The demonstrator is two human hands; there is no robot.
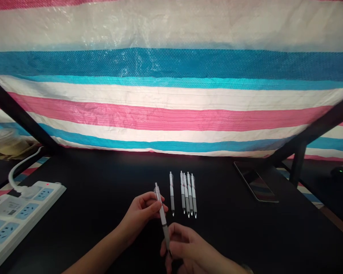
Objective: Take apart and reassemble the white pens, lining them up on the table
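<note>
A white pen with a grey grip (162, 215) is held tilted between both hands, its clip end up and its tip toward me. My left hand (144, 209) pinches its upper white part between thumb and fingers. Around the grey lower part and tip, my right hand (185, 245) has its thumb and fingers closed. Just beyond the hands lies one similar pen (172, 194) on the black table (103, 190). To its right, several more such pens (189, 195) lie side by side, tips toward me.
A white power strip (25, 213) with a plugged-in cable is at the left. A dark phone (255, 182) lies at the right. Striped sheeting (171, 118) hangs behind the table between black slanted bars. A plastic cup (1, 139) stands at the far left.
</note>
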